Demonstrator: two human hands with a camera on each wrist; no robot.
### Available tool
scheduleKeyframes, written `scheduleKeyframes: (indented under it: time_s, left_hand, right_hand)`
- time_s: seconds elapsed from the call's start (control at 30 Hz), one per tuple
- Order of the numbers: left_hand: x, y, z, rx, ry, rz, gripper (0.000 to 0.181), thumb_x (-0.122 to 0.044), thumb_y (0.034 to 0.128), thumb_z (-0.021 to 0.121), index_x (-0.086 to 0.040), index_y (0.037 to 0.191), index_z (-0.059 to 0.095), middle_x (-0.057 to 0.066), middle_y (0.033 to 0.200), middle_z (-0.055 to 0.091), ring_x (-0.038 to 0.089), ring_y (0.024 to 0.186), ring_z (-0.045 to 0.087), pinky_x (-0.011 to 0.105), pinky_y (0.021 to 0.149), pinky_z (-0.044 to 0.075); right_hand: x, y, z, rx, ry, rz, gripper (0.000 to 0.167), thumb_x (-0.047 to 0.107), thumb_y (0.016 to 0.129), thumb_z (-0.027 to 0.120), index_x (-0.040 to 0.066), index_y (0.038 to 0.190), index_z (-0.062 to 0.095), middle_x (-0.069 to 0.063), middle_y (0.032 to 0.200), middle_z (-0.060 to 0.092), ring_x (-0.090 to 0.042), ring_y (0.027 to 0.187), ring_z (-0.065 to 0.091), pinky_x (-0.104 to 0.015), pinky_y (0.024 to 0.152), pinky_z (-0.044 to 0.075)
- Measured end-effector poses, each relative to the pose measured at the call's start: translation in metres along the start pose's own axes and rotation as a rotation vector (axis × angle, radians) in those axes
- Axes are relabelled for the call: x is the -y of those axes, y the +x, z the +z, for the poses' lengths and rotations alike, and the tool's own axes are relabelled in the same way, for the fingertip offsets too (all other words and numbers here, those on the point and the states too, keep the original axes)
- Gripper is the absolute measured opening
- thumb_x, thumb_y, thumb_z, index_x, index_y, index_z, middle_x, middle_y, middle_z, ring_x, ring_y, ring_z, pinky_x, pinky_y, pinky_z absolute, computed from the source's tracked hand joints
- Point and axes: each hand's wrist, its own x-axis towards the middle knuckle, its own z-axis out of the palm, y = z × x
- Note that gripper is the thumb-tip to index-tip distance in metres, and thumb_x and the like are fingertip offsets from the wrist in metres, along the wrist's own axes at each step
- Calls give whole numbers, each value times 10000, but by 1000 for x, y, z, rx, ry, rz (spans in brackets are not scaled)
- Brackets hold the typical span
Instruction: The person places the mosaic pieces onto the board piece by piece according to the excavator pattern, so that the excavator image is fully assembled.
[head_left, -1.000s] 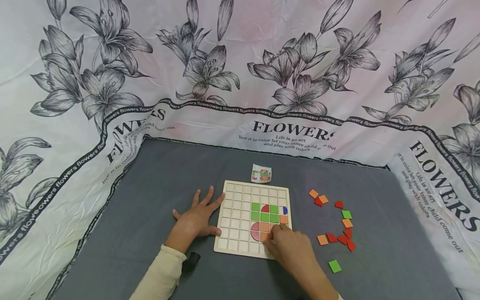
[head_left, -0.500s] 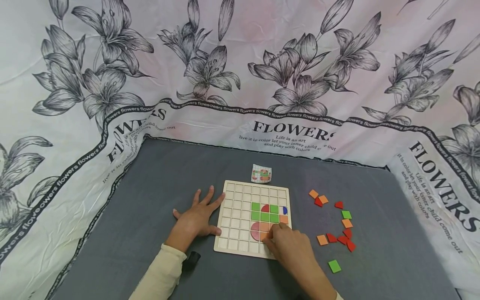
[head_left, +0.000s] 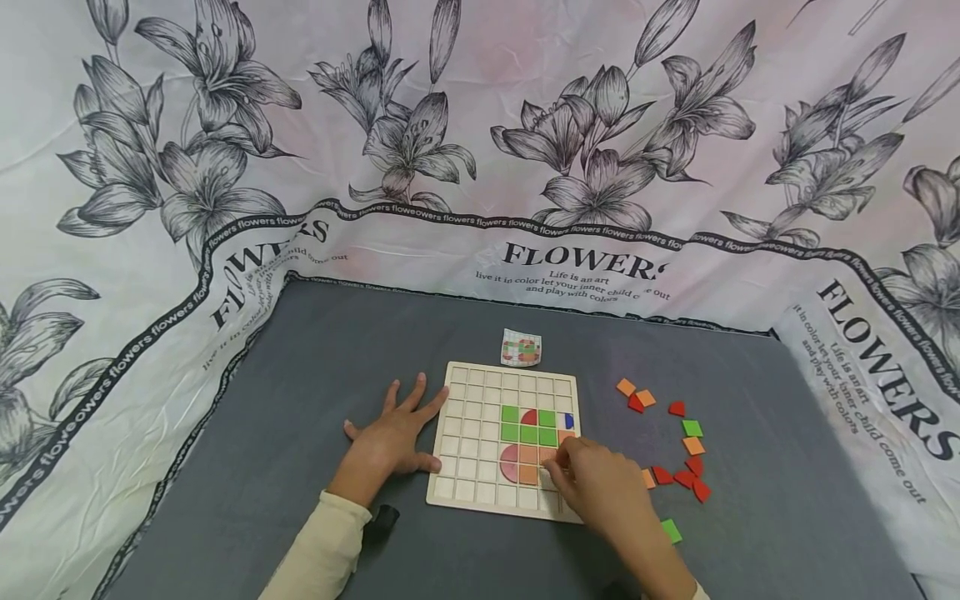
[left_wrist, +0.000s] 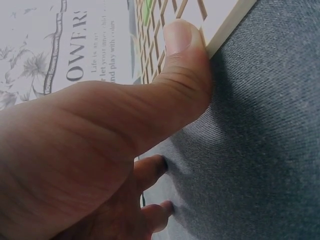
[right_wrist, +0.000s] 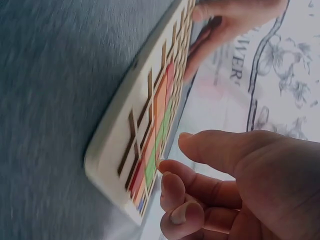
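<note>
A pale wooden grid board (head_left: 467, 447) lies on the grey cloth, with green, orange, red and blue pieces in its right-hand cells. My left hand (head_left: 386, 442) is spread flat at its left side; thumb and index finger touch the edge. In the left wrist view the thumb (left_wrist: 187, 65) presses against the board's corner. Over the board's lower right part is my right hand (head_left: 600, 483), hiding some cells. In the right wrist view its thumb (right_wrist: 212, 149) stands apart from the loosely bent fingers, with nothing between them. A red piece (right_wrist: 135, 176) sits in the board below the fingertips.
Loose orange, red and green pieces lie right of the board, among them a green square (head_left: 692, 428) and a red piece (head_left: 684, 479). A small printed pattern card (head_left: 521, 347) rests behind the board. Flower-printed cloth (head_left: 420, 242) walls the back and sides.
My right hand has drawn slightly to the right, uncovering more of the orange squares and now covering part of the loose pieces. The left hand stays put at the board's edge.
</note>
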Motion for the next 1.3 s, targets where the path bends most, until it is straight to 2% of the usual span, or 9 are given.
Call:
scheduleKeyframes:
  time_s: [0.13, 0.4, 0.63, 0.8, 1.07, 1.3]
  left_hand:
    - [1, -1, 1, -16, -10, 28, 1071, -411, 826, 903, -353, 1694, 278, 12, 1790, 87, 409, 1636, 21, 985, 967, 137]
    - [1, -2, 1, -15, 6, 27, 1074, -424, 828, 899, -359, 1695, 270, 11, 1791, 83, 406, 1636, 27, 985, 962, 153]
    - [0, -2, 1, -5, 7, 22, 1078, -424, 832, 895, -365, 1697, 256, 1, 1792, 69, 398, 1638, 13, 982, 970, 147]
    - [0, -2, 0, 1, 3, 13, 1075, -418, 838, 892, -364, 1699, 250, -4, 1792, 65, 394, 1639, 5, 981, 974, 145]
    - [0, -2, 0, -3, 1, 13, 1068, -416, 842, 888, -361, 1698, 252, 3, 1792, 68, 402, 1637, 6, 982, 972, 144]
    - [0, -2, 0, -1, -1, 15, 1070, -415, 837, 891, -360, 1697, 258, 5, 1792, 70, 401, 1637, 3, 981, 975, 140]
  right_hand:
    - [-16, -2, -6, -26, 1, 36, 241, 370, 937, 825, 172, 865, 708, 75, 660, 506, -109, 520, 437, -289, 441, 345]
    - [-51, -14, -18, -53, 19, 125, 216, 353, 937, 827, 156, 968, 743, 48, 798, 662, -94, 645, 604, -321, 479, 464]
    - [-80, -28, -23, 44, 9, 243, 237, 359, 934, 826, 149, 973, 725, 56, 807, 618, -105, 661, 559, -346, 514, 457]
    - [-95, -36, -25, 83, -4, 287, 260, 391, 947, 809, 159, 941, 693, 49, 797, 600, -136, 644, 533, -366, 520, 439]
    - [-102, -38, -21, 105, -17, 296, 298, 429, 949, 803, 146, 936, 713, 38, 832, 634, -130, 630, 530, -363, 514, 451]
    - [-95, -34, -17, 112, -10, 275, 271, 357, 921, 844, 115, 980, 737, 3, 912, 661, -150, 726, 619, -452, 622, 551]
